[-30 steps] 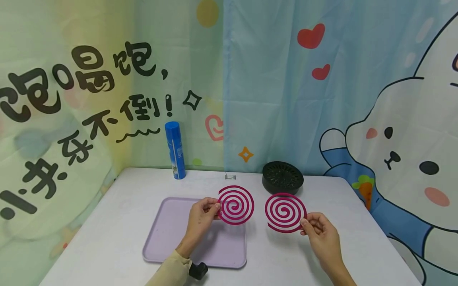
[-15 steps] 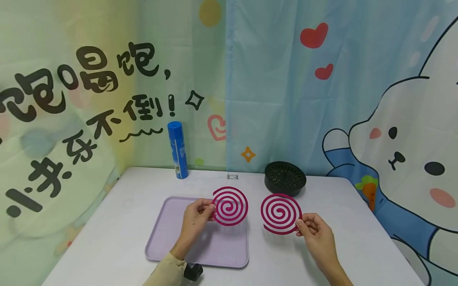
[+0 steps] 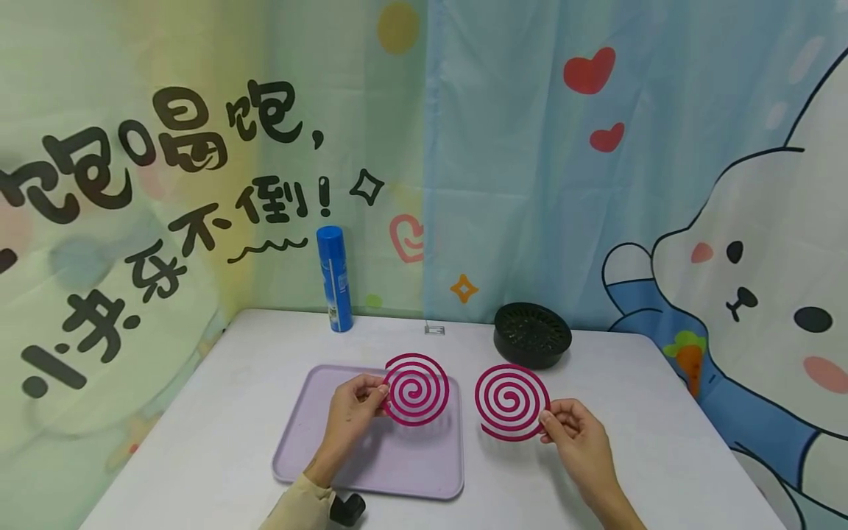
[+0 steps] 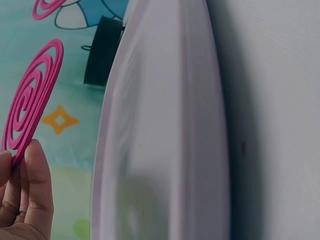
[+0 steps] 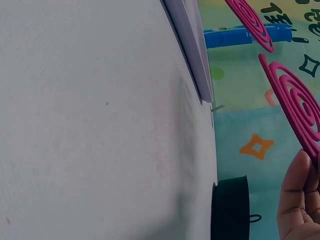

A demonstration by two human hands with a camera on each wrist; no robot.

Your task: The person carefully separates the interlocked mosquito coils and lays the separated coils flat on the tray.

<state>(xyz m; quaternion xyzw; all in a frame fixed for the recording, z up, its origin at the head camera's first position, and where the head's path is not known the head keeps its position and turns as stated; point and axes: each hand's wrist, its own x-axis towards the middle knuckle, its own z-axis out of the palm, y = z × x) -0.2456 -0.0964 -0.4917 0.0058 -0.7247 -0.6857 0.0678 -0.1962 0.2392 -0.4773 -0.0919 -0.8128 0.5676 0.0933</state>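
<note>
Two flat magenta mosquito coils are held up above the table, side by side and apart. My left hand (image 3: pixel 352 412) pinches the left mosquito coil (image 3: pixel 414 391) by its left edge, over the lilac tray (image 3: pixel 311 464). The right mosquito coil (image 3: pixel 510 397) is pinched at its right edge by my right hand (image 3: pixel 581 443), over the white table to the right of the tray. In the left wrist view, thumb and fingers grip the lower end of the left coil (image 4: pixel 30 95). The right wrist view shows fingers at the lower edge of the right coil (image 5: pixel 295 100).
At the back right stands a round black holder (image 3: pixel 532 338) with a pierced-looking top. A blue spray can (image 3: pixel 336 283) stands upright at the back left. A small metal piece (image 3: pixel 434 330) lies near the back edge of the white table (image 3: pixel 199 434). Printed curtains hang behind.
Both hands, with their mosquito coils, have shifted slightly left and a little lower in the head view. The background has drifted slightly right. Both grips look the same.
</note>
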